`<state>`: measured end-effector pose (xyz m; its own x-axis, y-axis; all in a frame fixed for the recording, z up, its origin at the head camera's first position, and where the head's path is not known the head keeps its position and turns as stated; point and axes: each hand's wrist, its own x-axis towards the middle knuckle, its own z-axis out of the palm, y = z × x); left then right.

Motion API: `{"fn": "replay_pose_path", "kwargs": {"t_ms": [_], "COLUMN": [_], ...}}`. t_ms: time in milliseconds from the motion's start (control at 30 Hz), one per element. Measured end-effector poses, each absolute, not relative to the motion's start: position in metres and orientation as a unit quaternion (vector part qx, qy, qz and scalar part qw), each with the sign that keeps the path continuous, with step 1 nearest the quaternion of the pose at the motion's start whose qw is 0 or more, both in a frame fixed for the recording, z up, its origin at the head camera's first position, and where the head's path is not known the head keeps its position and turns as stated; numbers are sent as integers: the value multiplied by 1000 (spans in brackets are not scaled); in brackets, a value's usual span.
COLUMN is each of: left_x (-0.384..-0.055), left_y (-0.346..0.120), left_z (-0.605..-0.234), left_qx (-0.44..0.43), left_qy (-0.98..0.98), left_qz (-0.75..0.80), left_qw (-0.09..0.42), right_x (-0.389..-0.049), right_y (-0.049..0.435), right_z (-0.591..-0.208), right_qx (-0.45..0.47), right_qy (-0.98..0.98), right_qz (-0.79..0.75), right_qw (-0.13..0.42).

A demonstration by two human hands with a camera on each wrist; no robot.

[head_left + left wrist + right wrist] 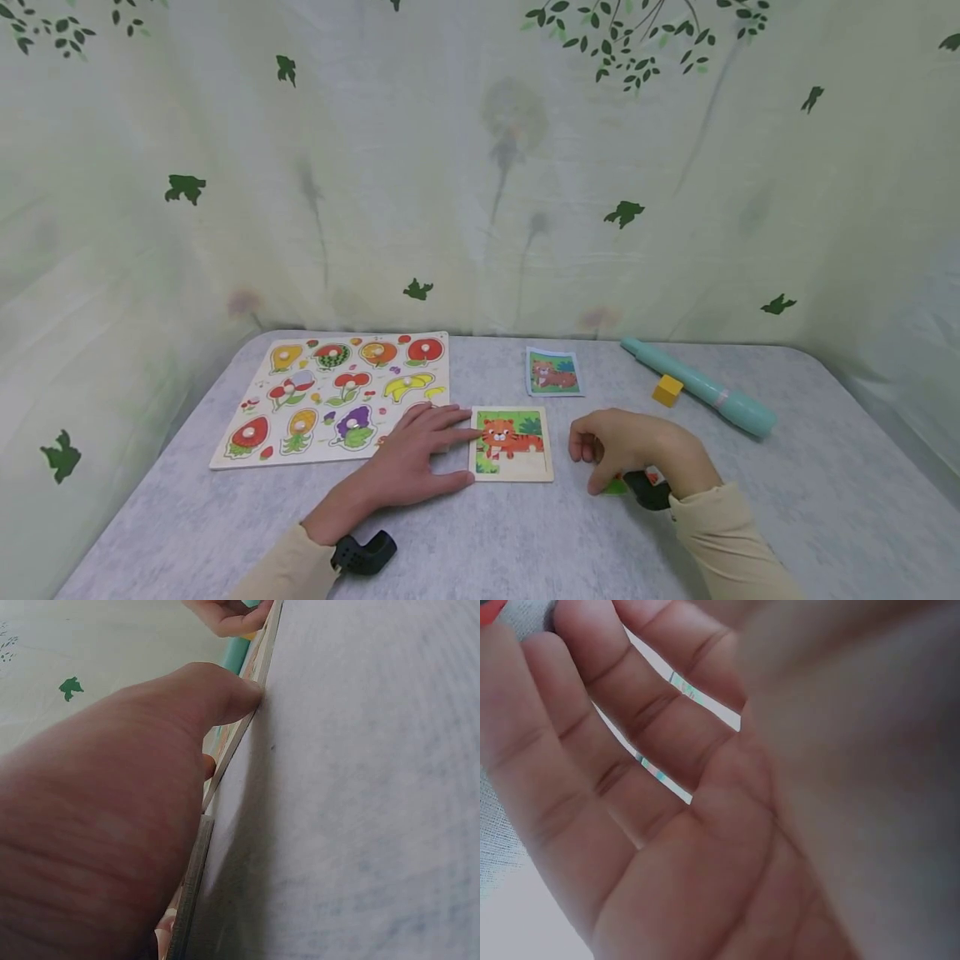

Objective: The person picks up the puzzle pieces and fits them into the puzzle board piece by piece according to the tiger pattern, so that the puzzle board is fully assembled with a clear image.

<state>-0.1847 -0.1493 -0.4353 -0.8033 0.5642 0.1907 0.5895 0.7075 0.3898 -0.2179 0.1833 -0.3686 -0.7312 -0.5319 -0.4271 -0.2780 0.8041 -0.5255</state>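
Observation:
A square wooden tiger puzzle [512,446] lies mid-table, bare wood showing along its lower right. The left hand [416,457] is spread flat with its fingers at the puzzle's left edge; in the left wrist view the thumb [244,697] touches the board's side. To the right of the puzzle, the right hand [626,446] hovers low with bent fingers, thumb pointing down. Under it lies a green puzzle piece [615,487], partly hidden, with a red-and-white bit near the wrist. In the right wrist view the fingers [660,720] curve loosely and I see nothing gripped.
A fruit peg puzzle board [375,412] lies at the left, partly beneath the left fingers. Behind the tiger puzzle is a small picture card [554,372]. A yellow cube [667,390] sits beside a teal tube [697,385] at the back right. A printed curtain [480,167] hangs behind.

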Motion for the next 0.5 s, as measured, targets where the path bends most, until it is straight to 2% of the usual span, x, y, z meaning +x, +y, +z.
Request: {"fn": "replay_pose_path", "kwargs": {"t_ms": [500], "left_x": [-184], "left_y": [-149], "left_z": [-434], "left_qx": [-311], "left_qy": [-922], "left_qz": [-227], "left_qw": [24], "right_x": [-219], "right_y": [186], "right_z": [-370], "right_qx": [-228], "right_qy": [899], "right_qz": [-251], "right_qw": [279]}}
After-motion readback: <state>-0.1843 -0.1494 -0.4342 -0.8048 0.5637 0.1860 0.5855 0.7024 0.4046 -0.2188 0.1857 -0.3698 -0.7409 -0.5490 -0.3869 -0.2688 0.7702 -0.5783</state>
